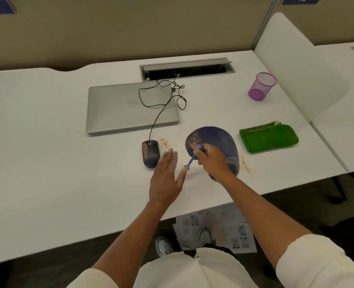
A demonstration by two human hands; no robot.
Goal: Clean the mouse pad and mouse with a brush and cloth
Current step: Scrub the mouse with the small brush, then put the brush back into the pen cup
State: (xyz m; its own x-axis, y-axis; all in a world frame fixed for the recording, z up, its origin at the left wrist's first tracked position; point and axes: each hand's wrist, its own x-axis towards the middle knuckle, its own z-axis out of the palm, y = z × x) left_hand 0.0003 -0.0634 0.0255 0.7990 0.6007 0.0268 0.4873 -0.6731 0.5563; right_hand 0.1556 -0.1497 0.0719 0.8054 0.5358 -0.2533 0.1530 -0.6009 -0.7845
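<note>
White desk [47,142], Dell laptop [130,107] (closed); right fingers [203,151] pinch brush [192,159], left fingers [170,157] straight.

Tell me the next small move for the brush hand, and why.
Probably carry the brush in the right hand back onto the mouse pad and sweep its brown residue; its bristles sit off the pad beside the open left hand.

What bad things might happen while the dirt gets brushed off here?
1. The right hand holds the brush over the mouse pad; sweeping might scatter more of the brown crumbs across the desk.
2. Crumbs swept sideways might land on the green cloth or the laptop.
3. The open left hand hovers beside the dirty mouse and might bump it.
</note>
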